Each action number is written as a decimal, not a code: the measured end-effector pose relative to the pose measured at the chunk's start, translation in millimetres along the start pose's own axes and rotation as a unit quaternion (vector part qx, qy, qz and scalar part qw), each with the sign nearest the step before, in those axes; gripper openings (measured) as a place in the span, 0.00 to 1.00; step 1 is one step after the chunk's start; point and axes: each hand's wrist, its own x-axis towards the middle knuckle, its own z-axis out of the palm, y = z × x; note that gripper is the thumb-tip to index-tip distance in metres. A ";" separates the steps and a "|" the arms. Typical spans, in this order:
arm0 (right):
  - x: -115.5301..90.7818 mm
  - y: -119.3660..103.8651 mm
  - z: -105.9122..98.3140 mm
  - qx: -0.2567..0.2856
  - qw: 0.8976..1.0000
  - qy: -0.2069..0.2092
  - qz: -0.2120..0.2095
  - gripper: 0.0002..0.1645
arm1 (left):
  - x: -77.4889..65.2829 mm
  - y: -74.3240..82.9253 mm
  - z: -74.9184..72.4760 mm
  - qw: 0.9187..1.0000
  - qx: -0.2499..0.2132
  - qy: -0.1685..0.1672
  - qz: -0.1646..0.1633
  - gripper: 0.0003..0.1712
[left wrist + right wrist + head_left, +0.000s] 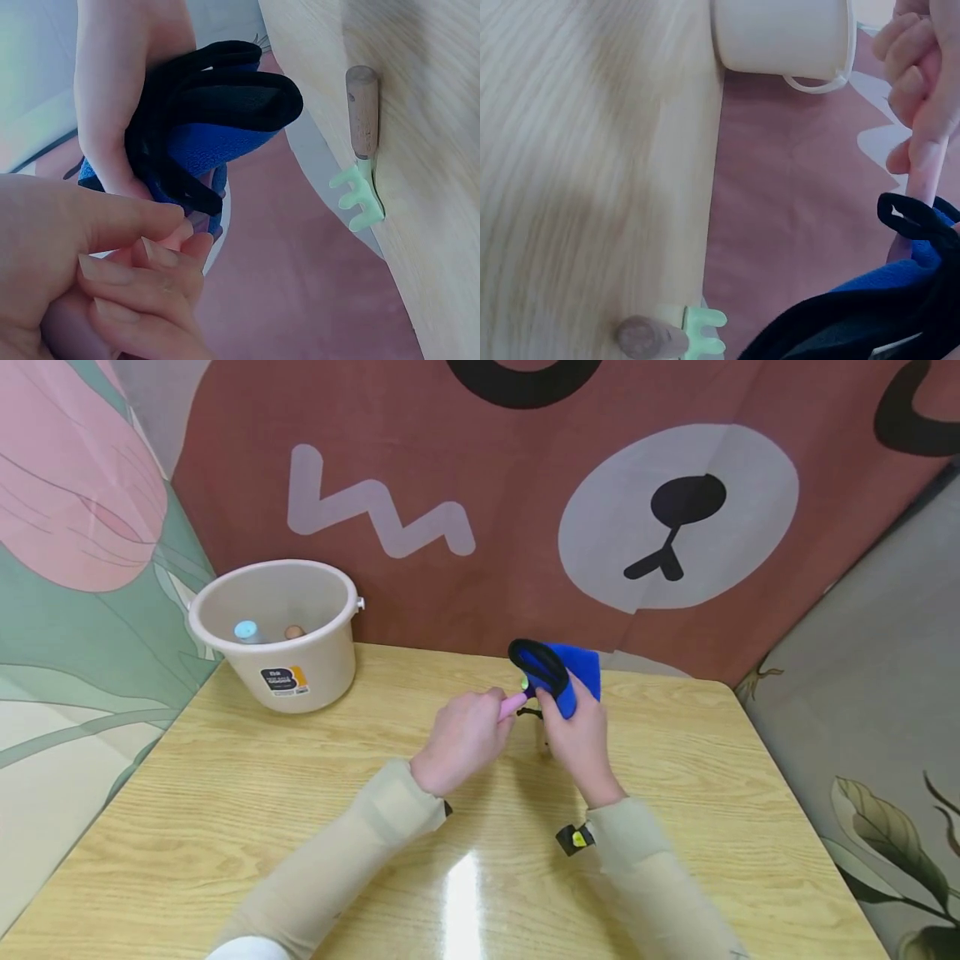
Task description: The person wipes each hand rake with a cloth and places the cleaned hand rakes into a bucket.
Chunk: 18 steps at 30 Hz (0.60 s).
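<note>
My left hand [459, 735] grips the pink handle [512, 705] of a tool whose far end is covered by cloth. A folded blue towel [588, 667] with black edging is held in my right hand [579, 735], wrapped about that end, so the tool's kind is hidden. In the left wrist view, the left thumb and fingers pinch close to the towel's lower edge. Beyond the hands, a small garden rake [364, 116] with a wooden handle and pale green prongs lies on the table, mostly hidden by the right hand in the head view.
At the table's back left stands a beige bucket [337, 664], holding a light-blue-topped item [246, 630] and something with a round brown end [295, 632]. A printed cloth wall [420, 602] rises right behind the wooden table [247, 810].
</note>
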 end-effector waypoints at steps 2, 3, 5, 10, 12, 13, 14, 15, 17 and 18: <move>-1.7 0.8 2.1 0.003 1.000 0.001 -0.011 0.23 | -0.2 -0.7 0.4 1.000 -0.003 0.002 0.001 0.13; -2.9 1.1 2.9 0.004 1.000 0.002 -0.013 0.24 | -0.5 -1.2 0.5 1.000 -0.005 0.003 0.000 0.13; -5.4 1.1 3.9 0.007 1.000 0.004 -0.015 0.23 | -0.9 -2.3 1.2 1.000 -0.008 0.005 0.001 0.15; -8.4 -1.4 2.9 -0.008 1.000 0.011 -0.028 0.17 | -0.7 -5.0 2.7 1.000 -0.012 0.016 0.002 0.16; -8.5 -2.5 2.4 -0.019 0.999 0.016 -0.033 0.15 | -0.3 -5.7 2.7 1.000 -0.014 0.018 0.001 0.17; -8.5 -3.2 2.1 -0.022 0.999 0.019 -0.034 0.14 | 0.0 -5.9 2.5 1.000 -0.015 0.019 0.000 0.17; -8.7 -3.6 1.9 -0.026 0.999 0.020 -0.034 0.13 | 0.2 -6.0 2.5 1.000 -0.017 0.018 -0.001 0.18; -8.9 -4.3 1.5 -0.027 0.999 0.021 -0.032 0.13 | 0.3 -6.0 2.2 1.000 -0.019 0.016 -0.001 0.18; -9.4 -5.7 0.6 -0.026 0.999 0.018 -0.026 0.12 | 0.6 -6.3 2.1 1.000 -0.020 0.016 -0.003 0.18; -9.6 -6.6 0.1 -0.023 0.999 0.016 -0.023 0.12 | 0.7 -6.5 2.1 1.000 -0.021 0.016 -0.002 0.19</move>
